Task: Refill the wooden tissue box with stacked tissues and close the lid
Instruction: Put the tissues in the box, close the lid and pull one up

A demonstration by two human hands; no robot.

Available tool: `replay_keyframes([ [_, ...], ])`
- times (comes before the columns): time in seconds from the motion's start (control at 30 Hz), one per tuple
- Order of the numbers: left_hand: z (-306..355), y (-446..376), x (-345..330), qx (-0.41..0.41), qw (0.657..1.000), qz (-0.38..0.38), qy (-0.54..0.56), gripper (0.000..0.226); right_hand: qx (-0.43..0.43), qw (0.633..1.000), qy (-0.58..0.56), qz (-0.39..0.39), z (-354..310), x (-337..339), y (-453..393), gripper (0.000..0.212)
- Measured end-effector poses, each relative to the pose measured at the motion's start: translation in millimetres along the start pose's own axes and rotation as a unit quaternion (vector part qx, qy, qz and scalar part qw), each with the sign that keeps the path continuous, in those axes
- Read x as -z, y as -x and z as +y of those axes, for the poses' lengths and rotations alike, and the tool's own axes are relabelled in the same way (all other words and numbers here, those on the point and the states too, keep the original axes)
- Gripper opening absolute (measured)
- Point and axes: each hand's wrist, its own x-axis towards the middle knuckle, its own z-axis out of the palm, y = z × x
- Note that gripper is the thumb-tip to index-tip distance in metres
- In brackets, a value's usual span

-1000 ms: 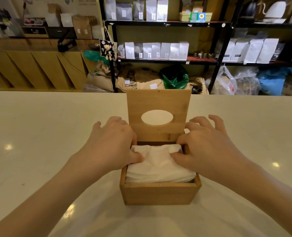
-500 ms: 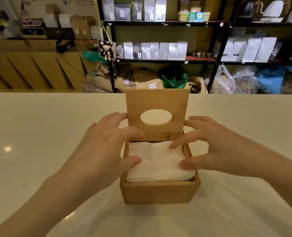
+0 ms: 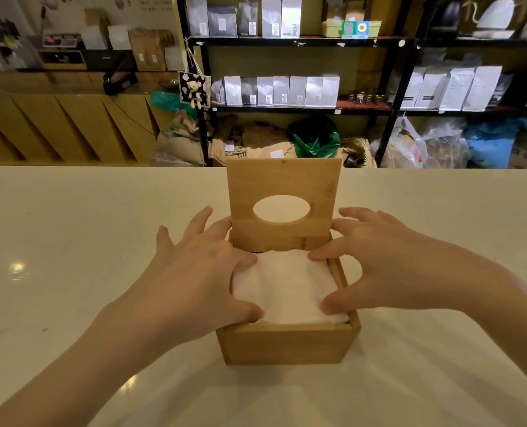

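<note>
— So, from the head camera: where are we in the job?

— We judge we are at the tamping step. The tissues sit as a white stack inside the wooden box, at the lower middle of the frame on the pale table. The stack rises just above the rim at its near edge, so it is in, but not yet settled.

— And our hands?

— Our left hand is spread wide, thumb and forefinger resting on the left side of the stack, the other fingers reaching past the box's left wall. Our right hand mirrors it: fingers splayed, forefinger on the far right corner of the tissues, thumb on the near right corner. Neither hand pinches or grips anything; both lie flat and loose.

— Which way does the box face?

— Its lid stands upright at the far edge, hinged there, with the oval hole facing us. The box looks about square, so we cannot name a long axis; its near wall runs left to right across the frame.

— Next?

— We think: press the stack below the rim, draw both hands clear, then swing the lid toward us and down.
</note>
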Motion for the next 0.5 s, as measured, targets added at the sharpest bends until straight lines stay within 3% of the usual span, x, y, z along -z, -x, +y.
replay_keyframes([
  [0.23, 4, 1, -1, 0.025, 0.995, 0.019, -0.095, 0.071, -0.019, 0.998, 0.057, -0.035, -8, 2, 0, 0.06],
  [0.5, -1, -8, 3, -0.027, 0.994, -0.058, -0.092, 0.061, -0.034, 0.991, 0.129, -0.014, -14, -13, -4, 0.049],
])
